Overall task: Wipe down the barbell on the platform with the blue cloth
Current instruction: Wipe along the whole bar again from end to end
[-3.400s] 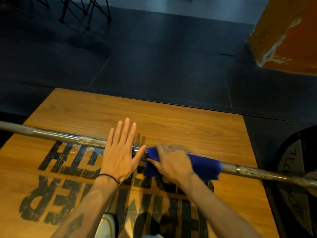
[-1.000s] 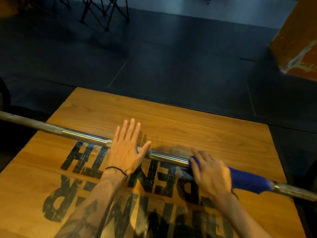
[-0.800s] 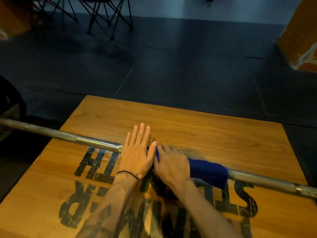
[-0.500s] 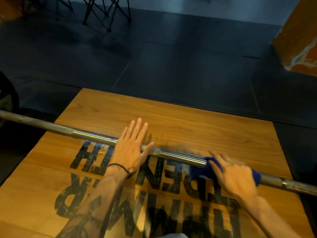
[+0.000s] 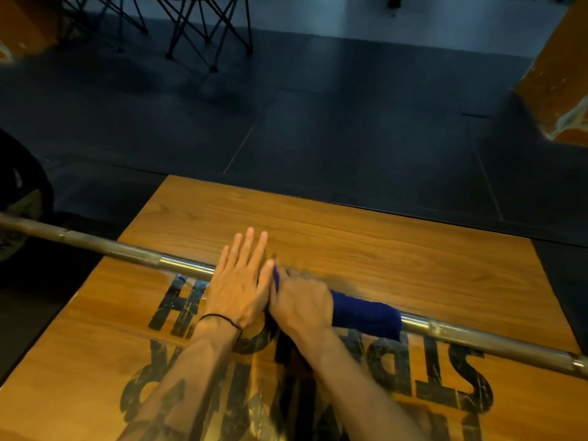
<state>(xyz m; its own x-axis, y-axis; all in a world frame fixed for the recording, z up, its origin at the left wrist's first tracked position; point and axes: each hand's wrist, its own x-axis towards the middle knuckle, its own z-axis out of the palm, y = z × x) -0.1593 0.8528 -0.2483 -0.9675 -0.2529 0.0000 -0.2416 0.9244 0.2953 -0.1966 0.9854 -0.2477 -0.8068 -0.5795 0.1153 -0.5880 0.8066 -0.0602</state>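
Note:
A long steel barbell lies across the wooden platform, running from the left edge down to the right. My left hand lies flat on the bar with its fingers straight and spread a little. Right beside it, my right hand grips the blue cloth, which is wrapped round the bar. The two hands touch at the thumbs. The cloth's tail sticks out to the right of my right hand. The bar under both hands is hidden.
A black weight plate sits on the bar's left end, off the platform. Dark rubber floor surrounds the platform. Folding chair legs stand at the far back. An orange wall or pillar rises at the right.
My right hand slid the cloth leftward along the bar, from well right of my left hand until it meets it. My left hand has stayed flat on the bar.

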